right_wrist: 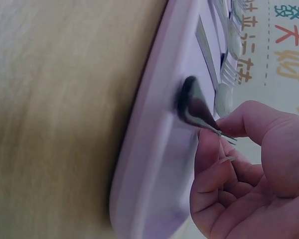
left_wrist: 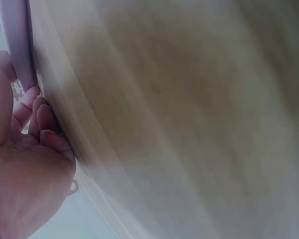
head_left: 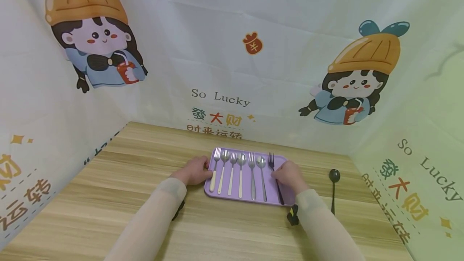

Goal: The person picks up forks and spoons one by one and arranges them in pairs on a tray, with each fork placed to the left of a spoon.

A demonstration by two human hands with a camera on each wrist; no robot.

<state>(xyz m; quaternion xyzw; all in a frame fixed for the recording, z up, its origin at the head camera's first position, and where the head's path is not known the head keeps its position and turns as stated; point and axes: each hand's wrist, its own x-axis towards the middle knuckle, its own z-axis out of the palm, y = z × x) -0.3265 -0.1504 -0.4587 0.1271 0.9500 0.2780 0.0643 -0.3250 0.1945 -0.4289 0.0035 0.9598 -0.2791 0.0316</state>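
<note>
A purple tray lies on the table, with a row of forks and spoons across it. My left hand grips the tray's left edge; in the left wrist view, thumb and fingers meet at the tray rim. Towards the tray's right side, my right hand pinches a black fork between thumb and finger. Its tines point away from me. In the right wrist view the fork's handle end overlaps the tray's near rim. Left of it lie silver spoons and forks, some with cream handles.
A black spoon lies on the wooden table right of the tray, partly hidden by my right sleeve. Printed cloth hangs behind the table and along both sides.
</note>
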